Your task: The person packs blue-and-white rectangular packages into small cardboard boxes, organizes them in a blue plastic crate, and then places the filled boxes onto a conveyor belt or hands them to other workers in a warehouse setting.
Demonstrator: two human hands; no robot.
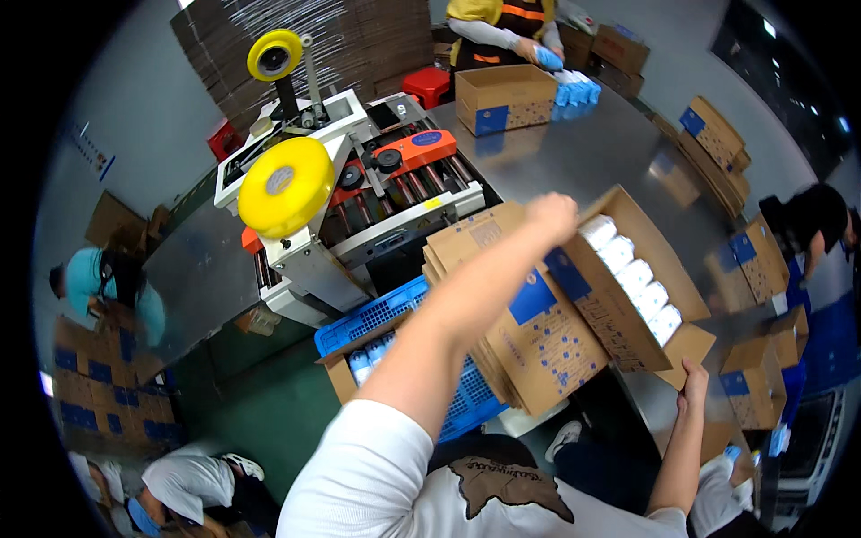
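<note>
Left hand (552, 215): arm stretched forward, grip closed over far rim of open brown cardboard carton (619, 323). Right hand (692, 381): raised, fingers grasping carton's near flap. Carton: on steel table (583, 152), tilted, long axis running away rightward, holding a row of white cylinders (632, 278).

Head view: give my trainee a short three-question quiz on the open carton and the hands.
1. True or false: the open carton holds a row of white rolls.
2. Which hand grips the carton's lower flap? A) left hand B) right hand
3. Fill in: the big tape roll on the sealing machine is ____.

Key: 1 true; 2 B; 3 yellow.
</note>
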